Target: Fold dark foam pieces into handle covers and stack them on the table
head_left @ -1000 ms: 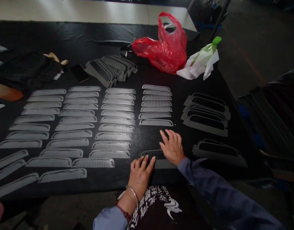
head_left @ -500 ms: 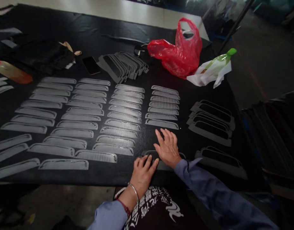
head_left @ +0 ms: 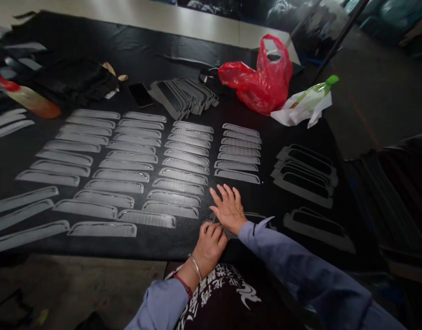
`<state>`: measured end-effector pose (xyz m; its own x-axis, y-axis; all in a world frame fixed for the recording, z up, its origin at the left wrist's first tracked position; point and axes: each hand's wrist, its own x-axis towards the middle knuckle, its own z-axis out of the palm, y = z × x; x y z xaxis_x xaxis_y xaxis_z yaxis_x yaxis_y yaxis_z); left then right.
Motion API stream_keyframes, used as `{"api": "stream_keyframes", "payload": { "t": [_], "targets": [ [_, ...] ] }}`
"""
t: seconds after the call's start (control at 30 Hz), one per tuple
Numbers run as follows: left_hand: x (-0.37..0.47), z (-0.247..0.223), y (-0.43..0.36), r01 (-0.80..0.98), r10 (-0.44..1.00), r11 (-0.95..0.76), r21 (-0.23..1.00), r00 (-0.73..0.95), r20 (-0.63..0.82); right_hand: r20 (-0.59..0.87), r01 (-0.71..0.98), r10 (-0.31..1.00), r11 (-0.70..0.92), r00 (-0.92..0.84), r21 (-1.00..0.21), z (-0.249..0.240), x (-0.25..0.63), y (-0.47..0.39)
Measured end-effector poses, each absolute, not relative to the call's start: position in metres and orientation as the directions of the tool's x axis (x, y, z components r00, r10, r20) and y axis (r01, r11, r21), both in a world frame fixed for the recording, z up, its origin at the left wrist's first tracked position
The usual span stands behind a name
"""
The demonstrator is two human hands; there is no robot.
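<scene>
My left hand (head_left: pixel 212 243), with a bracelet at the wrist, rests near the table's front edge. Its fingers are curled together by the left end of a dark, curved-edge flat piece (head_left: pixel 262 217); what they grip, if anything, is hidden. Just beyond and to the right, my right hand (head_left: pixel 228 210) is open, fingers spread low over that piece, which it mostly covers. Left of the hands, columns of grey flat strips (head_left: pixel 171 210) lie on the black tabletop, a glossy line along their curved edges. To the right are overlapping dark-centred pieces (head_left: pixel 303 188) and another small group (head_left: pixel 321 233).
A fanned stack of similar pieces (head_left: pixel 183 98) lies at the back beside a phone (head_left: pixel 140 95). A red plastic bag (head_left: pixel 266 87) and a white-and-green bag (head_left: pixel 309 103) stand back right. A red-capped bottle (head_left: pixel 32 101) lies on the left.
My right hand has shifted left and closer to my left hand. The fingers of my left hand have curled in more. The view has turned slightly left.
</scene>
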<state>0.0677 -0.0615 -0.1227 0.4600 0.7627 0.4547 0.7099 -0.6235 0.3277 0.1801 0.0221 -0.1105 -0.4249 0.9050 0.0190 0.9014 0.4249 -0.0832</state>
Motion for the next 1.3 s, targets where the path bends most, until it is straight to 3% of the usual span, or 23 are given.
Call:
{"api": "stream_keyframes", "payload": {
  "t": [0.23, 0.47, 0.8, 1.03, 1.3],
  "targets": [
    [0.06, -0.119, -0.059, 0.674, 0.753, -0.652, 0.348, 0.521, 0.402, 0.13, 0.889, 0.898, 0.436, -0.42, -0.139, -0.089, 0.231, -0.01],
    [0.054, -0.109, -0.058, 0.683, 0.784, -0.614, 0.396, 0.47, 0.405, -0.001, 0.847, 0.873, 0.473, -0.488, -0.244, -0.089, 0.276, -0.053],
    [0.05, -0.102, -0.067, 0.791, 0.888, -0.406, 0.458, 0.223, 0.402, 0.03, 0.835, 0.916, 0.377, -0.399, -0.401, -0.063, 0.286, -0.041],
    [0.065, -0.106, -0.066, 0.776, 0.898, -0.413, 0.476, 0.26, 0.355, 0.132, 0.887, 0.958, 0.285, -0.254, -0.364, -0.053, 0.325, -0.035],
    [0.079, -0.115, -0.059, 0.764, 0.872, -0.49, 0.419, 0.441, 0.213, 0.222, 0.974, 0.97, 0.141, -0.099, -0.18, -0.062, 0.411, -0.05]
  ]
}}
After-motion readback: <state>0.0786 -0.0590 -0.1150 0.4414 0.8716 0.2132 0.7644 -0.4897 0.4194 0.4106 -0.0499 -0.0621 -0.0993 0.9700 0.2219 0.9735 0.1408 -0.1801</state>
